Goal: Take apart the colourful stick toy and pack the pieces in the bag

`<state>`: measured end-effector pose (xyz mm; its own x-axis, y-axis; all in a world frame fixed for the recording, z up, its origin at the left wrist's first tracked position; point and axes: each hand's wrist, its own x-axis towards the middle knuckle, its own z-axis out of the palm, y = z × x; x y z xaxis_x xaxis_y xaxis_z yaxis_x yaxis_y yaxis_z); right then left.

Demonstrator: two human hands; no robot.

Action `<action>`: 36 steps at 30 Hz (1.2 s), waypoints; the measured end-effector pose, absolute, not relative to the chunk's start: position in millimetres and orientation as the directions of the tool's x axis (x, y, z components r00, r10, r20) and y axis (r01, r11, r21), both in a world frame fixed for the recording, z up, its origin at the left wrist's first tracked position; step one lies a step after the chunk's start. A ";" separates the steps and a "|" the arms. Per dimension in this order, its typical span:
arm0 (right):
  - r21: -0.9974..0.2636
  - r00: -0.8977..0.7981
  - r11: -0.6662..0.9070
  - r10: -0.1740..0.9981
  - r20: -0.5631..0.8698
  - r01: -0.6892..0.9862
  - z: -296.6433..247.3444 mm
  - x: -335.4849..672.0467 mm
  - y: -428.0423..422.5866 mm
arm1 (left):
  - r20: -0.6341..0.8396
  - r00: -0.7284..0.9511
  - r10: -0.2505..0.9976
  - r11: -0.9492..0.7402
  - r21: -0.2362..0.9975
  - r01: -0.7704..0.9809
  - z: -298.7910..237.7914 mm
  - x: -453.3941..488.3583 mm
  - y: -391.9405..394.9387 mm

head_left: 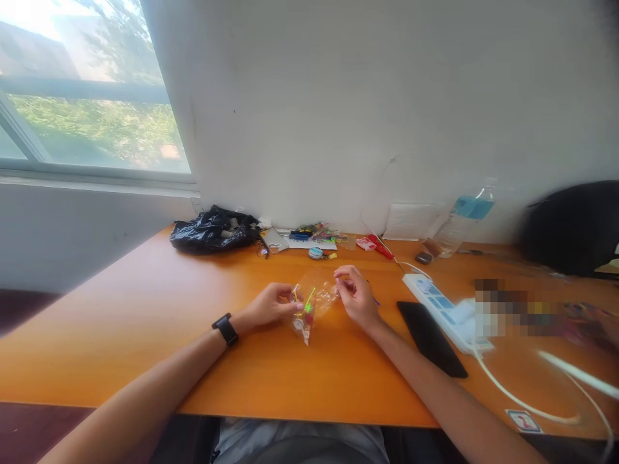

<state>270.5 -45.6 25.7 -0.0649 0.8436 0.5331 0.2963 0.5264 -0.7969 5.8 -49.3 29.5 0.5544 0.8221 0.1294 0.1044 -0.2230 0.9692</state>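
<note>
Both my hands meet over the middle of the orange table (145, 322). A small clear plastic bag (309, 312) with coloured bits inside, green, yellow and red, is held between them. My left hand (271, 304), with a black watch on the wrist, pinches the bag's left edge. My right hand (355, 295) has its fingers curled and pinched at the bag's upper right corner. The bag's lower end rests on the table.
A black phone (430, 338) lies right of my right hand, beside a white power strip (442, 309) with cables. At the back by the wall are a black plastic bag (213, 231), small colourful items (316, 235), a water bottle (461, 219) and a dark bag (573, 225).
</note>
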 end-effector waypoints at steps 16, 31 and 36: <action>-0.943 -0.496 0.234 0.864 0.089 0.238 24.3 283.3 -38.6 | 0.111 0.414 0.903 -0.174 0.977 0.120 26.4 3.5 -44.7; -0.945 -0.636 0.276 0.765 0.106 0.175 37.9 279.8 -47.9 | 0.149 0.404 0.903 -0.250 0.945 0.210 26.4 1.2 -38.7; -0.906 -0.527 0.352 0.829 0.186 0.236 34.3 274.3 -50.5 | 0.271 0.400 0.876 -0.428 0.820 0.381 26.0 -1.3 -43.3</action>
<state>274.3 -50.5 34.3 -0.5269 0.8294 0.1855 0.2358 0.3524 -0.9057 -1.3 -43.3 26.0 0.3998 0.8756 0.2711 0.3812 -0.4278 0.8195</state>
